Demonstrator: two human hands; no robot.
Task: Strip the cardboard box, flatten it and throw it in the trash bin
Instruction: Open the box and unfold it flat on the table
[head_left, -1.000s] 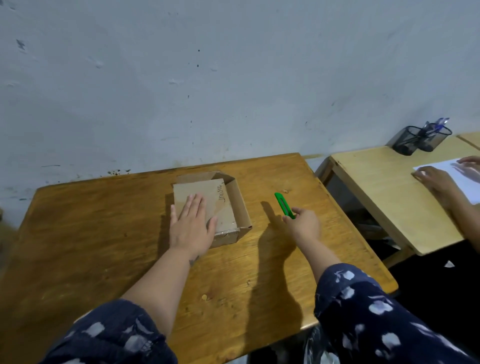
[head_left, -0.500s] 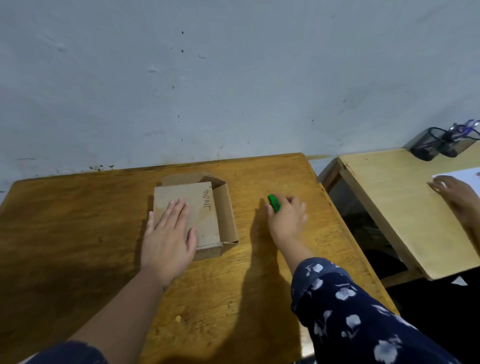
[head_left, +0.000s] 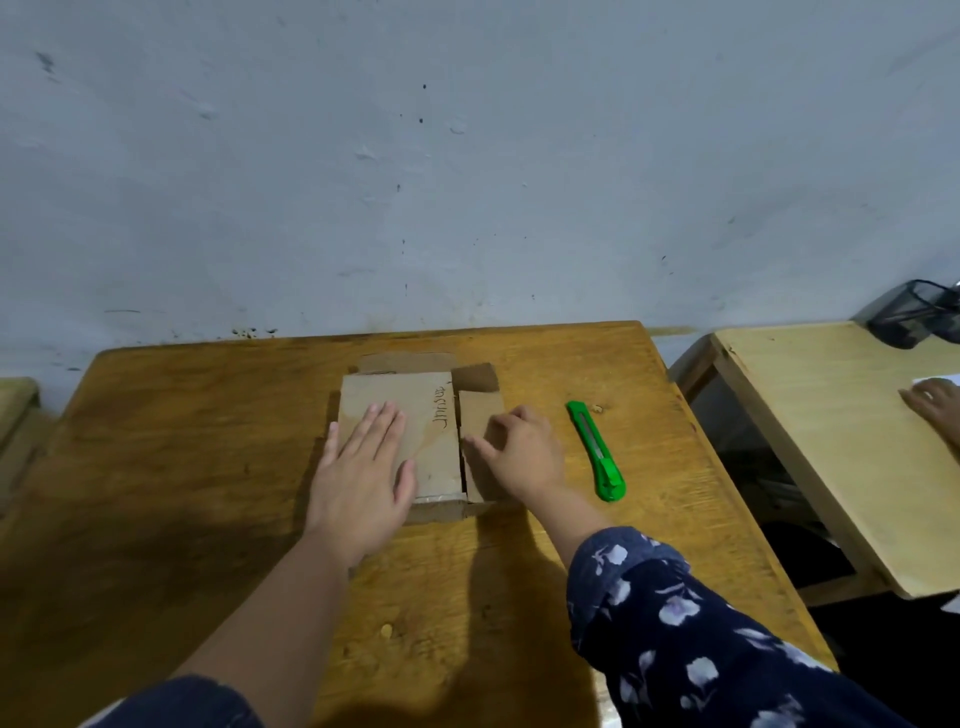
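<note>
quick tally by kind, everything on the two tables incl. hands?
Cardboard box: 1
Green utility knife: 1
Black mesh pen holder: 1
Hands: 3, left hand, right hand, another person's hand
White paper: 1
Total: 7

A worn wooden bench (head_left: 182, 467) stands against the wall. On it lies the cardboard box (head_left: 441, 447), near the far edge, and just to its right a green utility knife (head_left: 597, 452) lies flat. A paler bench (head_left: 821, 441) alongside carries a black mesh holder (head_left: 914, 319).
</note>
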